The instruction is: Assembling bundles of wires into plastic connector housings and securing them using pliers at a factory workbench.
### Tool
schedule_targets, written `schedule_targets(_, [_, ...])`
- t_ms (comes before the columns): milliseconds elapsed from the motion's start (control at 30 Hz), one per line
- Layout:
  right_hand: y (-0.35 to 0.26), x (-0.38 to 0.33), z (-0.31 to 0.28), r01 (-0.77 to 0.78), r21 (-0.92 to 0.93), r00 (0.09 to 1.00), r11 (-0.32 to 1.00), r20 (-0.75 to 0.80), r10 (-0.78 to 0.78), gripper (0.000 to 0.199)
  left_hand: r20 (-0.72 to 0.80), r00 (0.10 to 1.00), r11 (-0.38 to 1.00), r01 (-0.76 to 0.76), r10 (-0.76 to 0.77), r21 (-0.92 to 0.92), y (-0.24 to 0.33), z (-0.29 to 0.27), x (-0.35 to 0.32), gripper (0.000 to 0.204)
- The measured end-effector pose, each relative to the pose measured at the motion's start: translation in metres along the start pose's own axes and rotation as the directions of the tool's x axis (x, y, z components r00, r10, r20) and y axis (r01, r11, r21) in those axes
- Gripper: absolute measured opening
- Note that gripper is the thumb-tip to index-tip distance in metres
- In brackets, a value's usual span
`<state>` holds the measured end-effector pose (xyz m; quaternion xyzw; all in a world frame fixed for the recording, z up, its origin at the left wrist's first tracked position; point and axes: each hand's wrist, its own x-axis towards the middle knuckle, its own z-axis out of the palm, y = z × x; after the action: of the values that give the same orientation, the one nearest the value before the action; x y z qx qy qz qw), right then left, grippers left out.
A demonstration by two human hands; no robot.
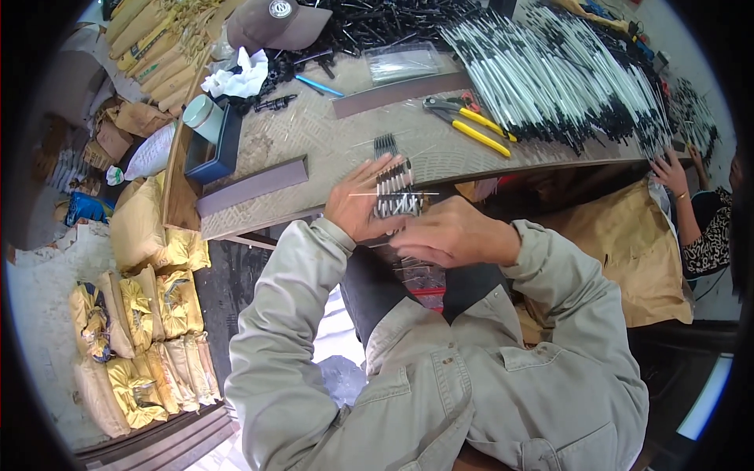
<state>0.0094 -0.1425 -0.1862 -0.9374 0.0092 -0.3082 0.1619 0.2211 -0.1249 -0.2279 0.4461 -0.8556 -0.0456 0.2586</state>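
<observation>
My left hand (352, 202) is closed round a bundle of short black-and-white pen-like tubes (395, 185) at the table's near edge. A thin white rod (420, 193) lies crosswise over the bundle. Close against its right side is my right hand (459, 234), fingers curled together; what they pinch, if anything, is hidden. Just beyond the left fingertips, dark thin ends (385, 144) show against the table top (338, 145); whether they belong to the held bundle I cannot tell.
Yellow-handled pliers (481, 137) lie right of centre, before a large pile of white-and-black pens (550, 74). Flat bars (255, 184), a blue pen (320, 85) and a clear box (402, 63) share the table. A cup (203, 119) stands left. Another person's hand (670, 173) touches the pile's right end.
</observation>
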Motion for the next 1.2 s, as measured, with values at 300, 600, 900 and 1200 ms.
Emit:
schedule_targets(300, [-0.012,0.042,-0.022,-0.066,-0.504,0.990,0.861,-0.141,-0.007,0.023,-0.012,0.999,0.991,-0.034,0.036,0.130,-0.006,0.009,-0.006,0.060])
schedule_targets(600, [-0.008,0.047,-0.015,0.000,-0.550,0.987,0.835,0.133,0.088,0.020,-0.048,0.998,0.999,-0.025,0.027,0.027,-0.004,0.007,-0.004,0.052])
schedule_targets(900, [-0.010,0.053,-0.029,0.068,-0.430,0.987,0.900,0.162,0.002,0.015,-0.038,0.999,0.998,-0.034,0.036,0.059,0.004,-0.002,-0.006,0.066])
schedule_targets(1200, [0.017,0.058,-0.041,0.124,-0.501,0.990,0.856,0.002,-0.142,0.018,0.057,0.993,0.995,0.099,-0.098,-0.014,0.005,-0.005,0.000,0.059])
